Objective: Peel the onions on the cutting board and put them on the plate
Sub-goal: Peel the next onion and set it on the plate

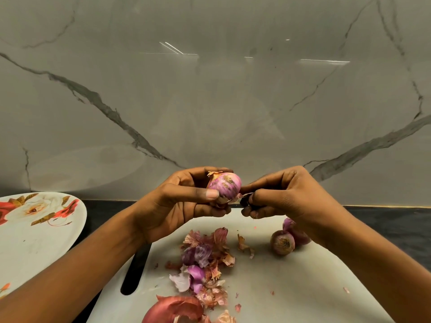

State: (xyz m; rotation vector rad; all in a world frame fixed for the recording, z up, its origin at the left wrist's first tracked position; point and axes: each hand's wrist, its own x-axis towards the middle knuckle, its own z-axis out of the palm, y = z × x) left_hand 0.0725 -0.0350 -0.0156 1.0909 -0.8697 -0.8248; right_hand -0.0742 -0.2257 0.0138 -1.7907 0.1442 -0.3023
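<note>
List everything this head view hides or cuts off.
Head view only:
1. Held onion: underside covered by the left hand fingers.
2. Peel strip: far end buried in the right hand grip.
3. Rear onion on the cutting board: mostly behind the right wrist.
4. Plate: cut by the left edge, partly under the left forearm.
5. Large skin: cut by the bottom edge.

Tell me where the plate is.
In the head view, the floral plate sits far left on the dark counter, beside the cutting board, partly hidden by the left forearm.
</note>
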